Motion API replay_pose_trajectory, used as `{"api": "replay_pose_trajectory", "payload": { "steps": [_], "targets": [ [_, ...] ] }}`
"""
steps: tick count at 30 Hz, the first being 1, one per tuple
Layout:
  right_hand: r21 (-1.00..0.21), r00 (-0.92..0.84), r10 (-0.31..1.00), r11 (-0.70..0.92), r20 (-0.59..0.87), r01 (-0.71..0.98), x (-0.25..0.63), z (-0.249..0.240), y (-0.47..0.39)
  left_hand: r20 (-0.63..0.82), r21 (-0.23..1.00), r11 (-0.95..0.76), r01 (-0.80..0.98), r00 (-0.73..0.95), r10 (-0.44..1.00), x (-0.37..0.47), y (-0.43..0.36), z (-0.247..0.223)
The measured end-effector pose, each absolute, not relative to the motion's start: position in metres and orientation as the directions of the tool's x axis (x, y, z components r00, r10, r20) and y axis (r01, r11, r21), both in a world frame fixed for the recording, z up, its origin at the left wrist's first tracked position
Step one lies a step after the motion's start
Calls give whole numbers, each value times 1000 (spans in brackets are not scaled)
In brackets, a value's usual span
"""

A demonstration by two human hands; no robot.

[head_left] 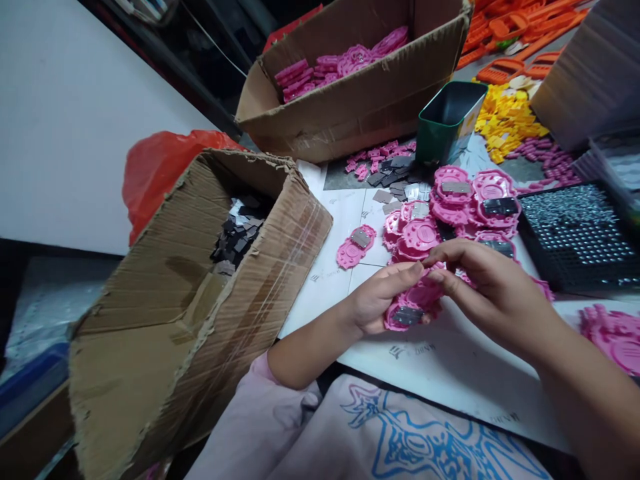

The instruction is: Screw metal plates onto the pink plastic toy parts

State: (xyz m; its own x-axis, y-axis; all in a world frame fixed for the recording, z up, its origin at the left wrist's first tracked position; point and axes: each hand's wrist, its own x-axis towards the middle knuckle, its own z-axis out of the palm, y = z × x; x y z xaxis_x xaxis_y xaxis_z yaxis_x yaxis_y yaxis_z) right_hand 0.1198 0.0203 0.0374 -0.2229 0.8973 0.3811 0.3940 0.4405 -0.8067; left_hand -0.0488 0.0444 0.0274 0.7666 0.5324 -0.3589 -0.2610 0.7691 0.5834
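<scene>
My left hand (387,297) holds a pink plastic piece (407,313) with a grey metal plate on its lower end, thumb on top. Over the upper end of that piece, the fingers of my right hand (475,280) are pinched together close to my left thumb; whatever lies between them is too small to name. Just beyond both hands is a pile of pink pieces (420,233), several bearing grey or dark plates. One single pink piece (356,247) with a grey plate lies on the white sheet (340,207) left of the pile.
An open carton (290,267) with dark plates stands at the left, another carton (350,100) with pink pieces behind. A green container (443,140), yellow parts (507,120) and a black tray of small metal parts (580,233) lie toward the right. Orange parts (520,33) are farther back.
</scene>
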Motion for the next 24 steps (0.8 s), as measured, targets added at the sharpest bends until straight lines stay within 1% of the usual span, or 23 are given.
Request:
{"api": "replay_pose_trajectory", "payload": {
  "steps": [3,5,8,10,13,17,20,24],
  "targets": [
    [-729,-258,854,521,453,444,119,40,21,-348,586,766,-264,771,533,-50,44,30],
    [-690,-311,824,567,474,450,119,41,21,-348,581,765,-276,766,541,-51,44,31],
    [-694,-385,802,592,456,410,122,41,21,-351,578,768,-274,766,538,-53,44,31],
    [-692,-417,790,603,449,397,124,42,20,-365,566,786,-251,778,511,-53,45,31],
    [-664,-437,767,633,470,397,124,42,18,-392,534,819,-209,797,459,-55,46,31],
    [-623,-427,765,641,481,448,122,43,16,-398,525,835,-168,818,415,-55,46,31],
    [-648,-420,778,624,467,437,122,43,16,-397,511,844,-164,826,401,-55,45,31],
    [-748,-423,800,574,425,334,123,45,17,-391,557,815,-160,815,428,-55,45,33]
  ]
}}
